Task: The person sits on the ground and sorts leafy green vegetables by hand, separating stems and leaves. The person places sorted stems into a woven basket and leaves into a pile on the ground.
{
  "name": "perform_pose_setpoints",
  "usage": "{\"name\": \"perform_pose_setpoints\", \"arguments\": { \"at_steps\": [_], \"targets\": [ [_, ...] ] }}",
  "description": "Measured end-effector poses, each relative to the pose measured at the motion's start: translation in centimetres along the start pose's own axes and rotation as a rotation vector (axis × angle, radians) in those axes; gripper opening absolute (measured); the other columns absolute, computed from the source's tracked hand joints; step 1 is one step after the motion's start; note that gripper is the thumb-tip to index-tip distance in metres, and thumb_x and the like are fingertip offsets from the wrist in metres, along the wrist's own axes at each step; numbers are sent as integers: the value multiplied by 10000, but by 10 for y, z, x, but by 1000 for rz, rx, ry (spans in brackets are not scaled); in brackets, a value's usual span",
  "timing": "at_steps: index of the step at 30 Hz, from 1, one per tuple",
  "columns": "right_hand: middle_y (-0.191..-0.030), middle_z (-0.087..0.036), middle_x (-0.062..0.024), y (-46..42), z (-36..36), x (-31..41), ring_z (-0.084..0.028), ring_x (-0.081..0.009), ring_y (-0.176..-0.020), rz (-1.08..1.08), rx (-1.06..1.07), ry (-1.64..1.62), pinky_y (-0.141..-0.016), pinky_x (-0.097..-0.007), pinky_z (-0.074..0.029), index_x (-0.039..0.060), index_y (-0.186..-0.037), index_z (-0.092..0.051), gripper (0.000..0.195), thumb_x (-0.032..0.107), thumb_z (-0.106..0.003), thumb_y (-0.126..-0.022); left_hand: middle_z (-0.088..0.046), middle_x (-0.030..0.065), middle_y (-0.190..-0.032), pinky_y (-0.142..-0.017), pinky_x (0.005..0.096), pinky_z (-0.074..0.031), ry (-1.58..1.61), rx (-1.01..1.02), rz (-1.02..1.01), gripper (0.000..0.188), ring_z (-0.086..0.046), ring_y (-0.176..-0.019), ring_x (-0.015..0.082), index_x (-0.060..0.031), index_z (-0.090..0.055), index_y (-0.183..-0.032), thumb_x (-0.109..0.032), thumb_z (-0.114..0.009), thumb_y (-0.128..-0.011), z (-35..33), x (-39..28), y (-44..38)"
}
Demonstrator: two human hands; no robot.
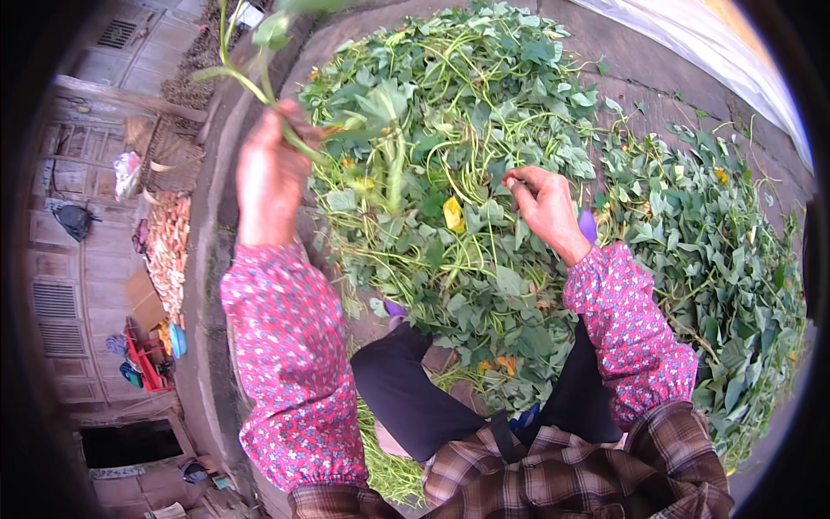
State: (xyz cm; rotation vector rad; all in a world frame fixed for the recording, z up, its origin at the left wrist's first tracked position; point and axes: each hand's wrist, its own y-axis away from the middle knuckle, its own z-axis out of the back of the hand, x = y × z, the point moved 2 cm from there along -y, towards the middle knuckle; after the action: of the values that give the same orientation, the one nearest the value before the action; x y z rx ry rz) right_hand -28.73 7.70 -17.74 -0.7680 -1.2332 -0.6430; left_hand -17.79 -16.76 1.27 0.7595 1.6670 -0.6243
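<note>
My left hand (272, 175), blurred and raised at the left, grips a long green vine stem (249, 84) with a few leaves at its upper end. Below and between my hands spreads a wide heap of leafy green vines (467, 130), which look like sweet potato vines. Over the heap's right side is my right hand (545, 201), its thumb and forefinger bent close together. Whether a thin stem lies between those fingertips is unclear. A yellow leaf (454, 214) shows in the heap. Beside my left leg lies a bunch of thin green stems (395, 454).
Another leafy vine pile (700, 259) lies at the right. White plastic sheeting (707, 58) covers the upper right. Left of a raised concrete edge (201, 311) are corn cobs (170, 253), a cardboard piece (144, 300), a blue basin (177, 341) and a red plastic chair (144, 360).
</note>
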Motion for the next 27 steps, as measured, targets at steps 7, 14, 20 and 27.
{"name": "perform_pose_setpoints", "arguments": {
  "at_steps": [7,14,20,27],
  "targets": [
    [-813,-631,-133,13,-16,25,-604,-200,-684,122,77,-209,-600,-293,-468,-11,-888,-631,205,157,-626,-770,-566,98,-1044,-872,459,-457,75,-162,292,201,-543,-989,246,-18,-564,-1013,-161,-481,-898,-29,113,61],
    [-763,-573,-160,24,-37,15,-565,-303,-725,213,318,-28,-652,-394,-440,-20,-895,-604,253,192,-631,-760,-553,126,-1053,-867,436,-456,169,-146,337,240,-538,-1002,267,3,-541,-1052,-176,-472,-907,-49,146,73],
    [-553,-520,-58,21,-39,4,-465,-104,-490,-178,502,-317,-485,-303,-390,-39,-835,-587,184,136,-602,-781,-558,111,-1079,-833,360,-458,-132,-104,439,269,-545,-1004,215,-16,-530,-1108,-192,-447,-923,-44,139,76],
    [-779,-599,-3,10,-25,10,-502,-58,-599,-331,518,-621,-557,-219,-422,-10,-885,-563,144,125,-521,-861,-597,89,-995,-807,329,-466,-285,-261,323,239,-579,-917,188,-7,-551,-1076,-156,-496,-897,-2,159,105]
  ]
}}
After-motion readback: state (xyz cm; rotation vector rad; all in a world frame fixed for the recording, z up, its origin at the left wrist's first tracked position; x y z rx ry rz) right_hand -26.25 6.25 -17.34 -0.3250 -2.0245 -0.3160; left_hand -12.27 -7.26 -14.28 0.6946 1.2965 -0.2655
